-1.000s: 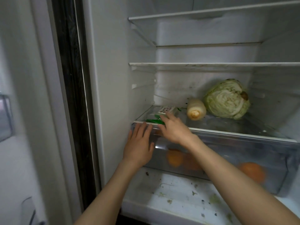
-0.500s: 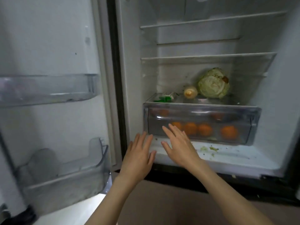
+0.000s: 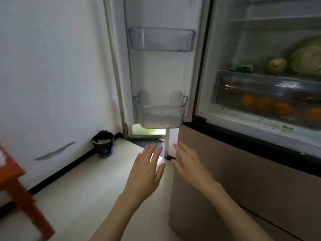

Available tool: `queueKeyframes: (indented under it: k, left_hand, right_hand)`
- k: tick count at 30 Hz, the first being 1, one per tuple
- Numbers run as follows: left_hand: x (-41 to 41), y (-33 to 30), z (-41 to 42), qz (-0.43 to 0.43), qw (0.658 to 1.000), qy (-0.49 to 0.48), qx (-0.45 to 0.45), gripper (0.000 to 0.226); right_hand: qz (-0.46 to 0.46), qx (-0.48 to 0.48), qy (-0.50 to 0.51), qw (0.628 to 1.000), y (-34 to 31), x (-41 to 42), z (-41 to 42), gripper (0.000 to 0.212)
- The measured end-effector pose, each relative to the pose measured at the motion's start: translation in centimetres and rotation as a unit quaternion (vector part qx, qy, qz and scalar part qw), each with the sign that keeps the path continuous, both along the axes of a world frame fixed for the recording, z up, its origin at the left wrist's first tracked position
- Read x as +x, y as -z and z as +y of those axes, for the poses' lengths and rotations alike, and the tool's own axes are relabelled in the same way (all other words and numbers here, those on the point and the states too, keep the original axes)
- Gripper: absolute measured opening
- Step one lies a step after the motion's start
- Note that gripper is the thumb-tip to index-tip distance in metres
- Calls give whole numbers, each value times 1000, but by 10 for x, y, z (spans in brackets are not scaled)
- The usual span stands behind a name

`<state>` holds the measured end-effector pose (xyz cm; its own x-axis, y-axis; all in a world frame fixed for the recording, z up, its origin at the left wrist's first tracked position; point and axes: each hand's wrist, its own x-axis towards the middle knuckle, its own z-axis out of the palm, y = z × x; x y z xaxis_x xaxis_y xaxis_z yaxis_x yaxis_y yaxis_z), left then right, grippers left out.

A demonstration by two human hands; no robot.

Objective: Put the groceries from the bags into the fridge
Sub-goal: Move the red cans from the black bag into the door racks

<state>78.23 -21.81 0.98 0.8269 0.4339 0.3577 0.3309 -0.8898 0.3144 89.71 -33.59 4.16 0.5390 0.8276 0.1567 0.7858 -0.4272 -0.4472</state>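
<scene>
Fridge stands open, oranges in the crisper; left hand and right hand empty, fingers spread. No bags in sight, so I'd find one and grip it firmly.

- No readable text, label, brand, number or sign anywhere in view.
- Green packet on the fridge shelf: too blurred for any print to be made out.
- Door bins: plain clear plastic, unmarked.

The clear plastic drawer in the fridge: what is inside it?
Inside the clear plastic drawer at least four oranges show through its front. Its right end is cut off, so more cannot be ruled out.
</scene>
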Motion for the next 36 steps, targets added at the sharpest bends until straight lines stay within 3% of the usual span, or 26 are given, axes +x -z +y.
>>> queueKeyframes:
  k: [4, 8, 17, 23, 36]
  left_hand:
    - [-65, 5, 26, 22, 992, -122, -8, 69]
    - [-133, 14, 34, 28, 971, -233, -36, 54]
    - [-287, 33, 45, 32, 890, -437, -127, 54]
    - [-387, 68, 91, 19, 860, -482, -166, 54]
    - [-571, 85, 256, 21, 857, -486, -172, 53]
  right_hand:
    - [4, -8, -98, 995, 7, -42, 47, 55]
    - [14, -8, -196, 980, 13, -94, 83, 54]
    - [-7, -17, -376, 926, 41, -241, 160, 53]
    - [2, -47, -429, 902, 63, -340, 230, 54]
    - [41, -63, -419, 905, 83, -515, 406, 56]
